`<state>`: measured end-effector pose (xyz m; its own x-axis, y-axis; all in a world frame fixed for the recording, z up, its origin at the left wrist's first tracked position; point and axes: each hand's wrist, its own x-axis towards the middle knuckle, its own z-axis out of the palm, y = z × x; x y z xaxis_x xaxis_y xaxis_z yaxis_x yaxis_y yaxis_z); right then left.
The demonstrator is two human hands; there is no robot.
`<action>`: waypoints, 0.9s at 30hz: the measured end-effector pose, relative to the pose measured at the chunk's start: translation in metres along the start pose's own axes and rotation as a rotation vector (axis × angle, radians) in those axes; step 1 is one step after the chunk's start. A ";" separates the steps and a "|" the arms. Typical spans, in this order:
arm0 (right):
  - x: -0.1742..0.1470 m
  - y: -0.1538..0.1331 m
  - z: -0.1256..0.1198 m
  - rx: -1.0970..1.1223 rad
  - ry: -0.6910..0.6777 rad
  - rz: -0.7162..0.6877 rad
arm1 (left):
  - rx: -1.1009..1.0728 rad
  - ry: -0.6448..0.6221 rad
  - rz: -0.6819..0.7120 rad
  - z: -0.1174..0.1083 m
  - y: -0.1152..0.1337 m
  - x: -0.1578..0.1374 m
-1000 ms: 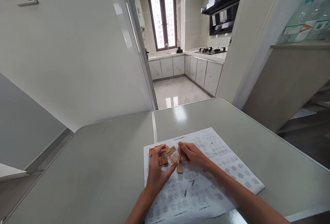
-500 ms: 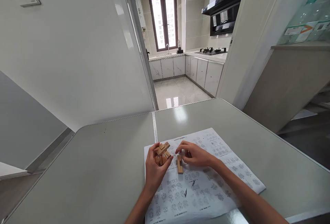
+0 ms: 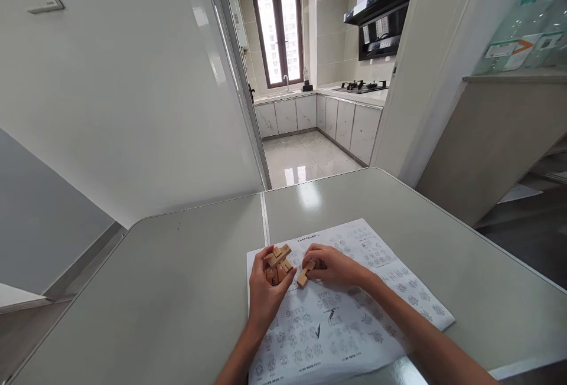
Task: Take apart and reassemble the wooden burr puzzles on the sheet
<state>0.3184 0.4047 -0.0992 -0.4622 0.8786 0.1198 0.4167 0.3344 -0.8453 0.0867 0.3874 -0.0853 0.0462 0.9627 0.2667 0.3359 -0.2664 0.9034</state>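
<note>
My left hand (image 3: 264, 289) is closed around a cluster of interlocking wooden puzzle pieces (image 3: 278, 263), some lying crosswise over others. Dark marks show on the lower blocks. To the right, my right hand (image 3: 330, 264) pinches a single notched wooden piece (image 3: 305, 274) between thumb and fingers. This piece slants, its near end pointing down-left, a short gap away from the cluster. Both hands are above a printed sheet (image 3: 341, 338) with rows of small puzzle drawings. The fingers hide part of the cluster and the far end of the single piece.
The sheet lies on a pale glossy table (image 3: 186, 302) with a white seam (image 3: 265, 214). A white wall panel (image 3: 133, 107) rises beyond the left edge. Plastic bottles (image 3: 518, 36) stand on a ledge at right. A kitchen with a gas stove (image 3: 361, 86) lies beyond.
My right hand has taken hold of the single wooden piece, which was upright in view beside the fingers and now slants toward the left hand. The left hand keeps its grip on the cluster.
</note>
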 end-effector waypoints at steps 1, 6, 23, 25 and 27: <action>0.001 0.000 0.000 0.034 0.019 0.012 | -0.002 0.002 -0.001 0.000 0.001 0.000; 0.004 -0.001 -0.003 0.218 0.056 0.104 | -0.030 -0.001 -0.018 0.000 0.004 0.000; 0.003 -0.010 -0.004 0.858 -0.103 0.300 | 0.200 0.020 0.224 0.000 0.003 -0.003; 0.003 -0.011 -0.005 0.855 -0.116 0.314 | 0.235 0.025 0.272 0.000 0.003 -0.004; 0.003 -0.013 -0.005 0.851 -0.117 0.320 | 0.253 0.020 0.313 0.000 0.002 -0.005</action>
<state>0.3155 0.4050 -0.0856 -0.5197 0.8304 -0.2007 -0.1574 -0.3240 -0.9329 0.0873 0.3822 -0.0843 0.1661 0.8349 0.5247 0.5299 -0.5243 0.6666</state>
